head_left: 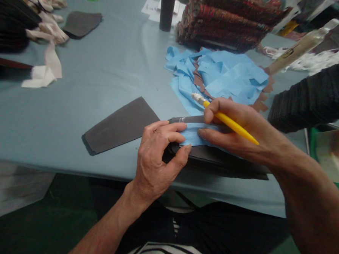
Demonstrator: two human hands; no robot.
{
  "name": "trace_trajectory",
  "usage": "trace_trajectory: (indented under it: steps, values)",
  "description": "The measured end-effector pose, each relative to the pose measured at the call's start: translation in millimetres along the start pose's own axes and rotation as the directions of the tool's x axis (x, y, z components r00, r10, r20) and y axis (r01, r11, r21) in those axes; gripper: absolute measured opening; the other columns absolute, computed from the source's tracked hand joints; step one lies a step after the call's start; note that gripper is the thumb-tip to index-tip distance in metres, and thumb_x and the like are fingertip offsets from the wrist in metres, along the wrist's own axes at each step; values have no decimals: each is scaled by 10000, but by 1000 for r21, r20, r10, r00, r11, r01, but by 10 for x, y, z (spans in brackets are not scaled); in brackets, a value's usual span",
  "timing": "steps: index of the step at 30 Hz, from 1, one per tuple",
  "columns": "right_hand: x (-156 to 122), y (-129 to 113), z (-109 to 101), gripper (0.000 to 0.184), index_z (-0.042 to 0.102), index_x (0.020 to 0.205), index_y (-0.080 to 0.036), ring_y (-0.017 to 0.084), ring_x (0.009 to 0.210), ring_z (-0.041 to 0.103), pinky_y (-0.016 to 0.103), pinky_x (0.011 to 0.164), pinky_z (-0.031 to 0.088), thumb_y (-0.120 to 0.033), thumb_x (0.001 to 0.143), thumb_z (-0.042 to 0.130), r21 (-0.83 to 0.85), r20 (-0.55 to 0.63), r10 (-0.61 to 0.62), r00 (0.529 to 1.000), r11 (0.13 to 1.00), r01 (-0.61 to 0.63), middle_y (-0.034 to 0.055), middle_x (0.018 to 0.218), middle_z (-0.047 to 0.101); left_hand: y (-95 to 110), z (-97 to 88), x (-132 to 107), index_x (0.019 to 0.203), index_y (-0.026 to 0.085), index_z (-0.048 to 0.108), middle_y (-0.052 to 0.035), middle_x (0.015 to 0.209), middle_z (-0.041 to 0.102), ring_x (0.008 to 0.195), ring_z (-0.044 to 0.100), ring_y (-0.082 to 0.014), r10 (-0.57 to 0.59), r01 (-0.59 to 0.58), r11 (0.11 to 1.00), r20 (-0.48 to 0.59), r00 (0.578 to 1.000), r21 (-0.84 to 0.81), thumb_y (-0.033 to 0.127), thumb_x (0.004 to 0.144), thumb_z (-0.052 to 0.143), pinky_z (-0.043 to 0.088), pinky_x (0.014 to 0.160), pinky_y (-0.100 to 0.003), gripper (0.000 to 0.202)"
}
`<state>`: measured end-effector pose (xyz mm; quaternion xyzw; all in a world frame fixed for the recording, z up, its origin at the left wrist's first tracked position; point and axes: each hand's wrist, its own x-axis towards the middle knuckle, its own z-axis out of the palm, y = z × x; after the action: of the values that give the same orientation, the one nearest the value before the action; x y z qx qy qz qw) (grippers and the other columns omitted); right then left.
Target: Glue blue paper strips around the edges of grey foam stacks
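A light blue strip (194,134) lies along a dark grey sheet piece (222,162) at the table's front edge. My left hand (158,159) is closed at the strip's left end, with its fingertips on the blue and the thumb along the lower edge. In my right hand (237,123) is a yellow-handled brush (234,126), slanted across the palm with its whitish, crusted tip pointing up and left. The thumb and forefinger of that hand also touch the strip. Left of my hands, a dark grey tapered piece (122,125) lies flat. What is beneath my fingers is hidden.
Crumpled blue sheets (229,72) lie beyond my right hand, with a stack of reddish-brown patterned material (223,23) behind. A dark cylinder (167,9) stands at the back. Black stacked pieces (310,97) are at right. Cream strips (45,71) lie at left on the blue-grey table (106,69).
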<state>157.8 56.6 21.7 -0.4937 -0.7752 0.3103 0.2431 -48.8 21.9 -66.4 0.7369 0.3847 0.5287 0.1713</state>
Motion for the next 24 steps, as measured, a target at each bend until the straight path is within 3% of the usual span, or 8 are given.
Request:
trace_trajectory:
  steps: [24]
  values:
    - [-13, -22, 3, 101, 571, 883, -238, 151, 652, 466, 329, 606, 368, -241, 863, 670, 2, 0, 1, 1000, 1000, -1, -36, 758, 529, 15, 3, -22, 1033, 274, 580, -42, 1233, 801, 1200, 703, -237, -37, 37, 999, 7, 999, -6, 246, 1006, 705, 548, 1115, -509, 130]
